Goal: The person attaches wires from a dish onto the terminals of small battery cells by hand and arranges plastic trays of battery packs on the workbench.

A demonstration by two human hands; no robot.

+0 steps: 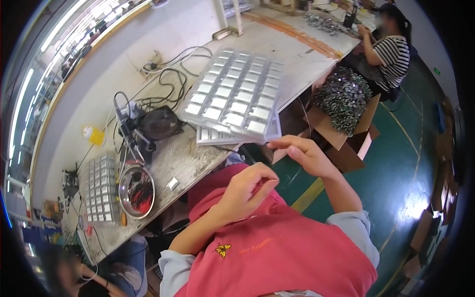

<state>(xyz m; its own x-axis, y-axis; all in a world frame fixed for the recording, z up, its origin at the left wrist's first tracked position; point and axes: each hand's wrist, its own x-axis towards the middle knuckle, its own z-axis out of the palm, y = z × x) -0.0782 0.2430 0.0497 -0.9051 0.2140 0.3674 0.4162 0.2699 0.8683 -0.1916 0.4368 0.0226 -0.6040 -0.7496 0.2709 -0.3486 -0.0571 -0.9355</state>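
Observation:
A stack of clear plastic trays (225,94), filled with rows of flat silvery square pieces, sits at the table's edge in front of me. Its top trays lie askew over a white tray (205,136) beneath. My right hand (307,154) is at the stack's near right corner, fingers stretched out; whether the fingertips touch the tray I cannot tell. In front of my apron, my left hand (247,190) is closed with its fingers curled, and what they hold, if anything, is hidden. A single silvery square piece (172,183) lies on the table (198,161) to the left.
Left on the table are a metal bowl (150,204) of red and black wires, another filled tray stack (100,190), a black bench device (161,123) and a yellow bottle (94,135). An open carton (336,136) of small metal parts stands right. Co-workers sit far right and lower left.

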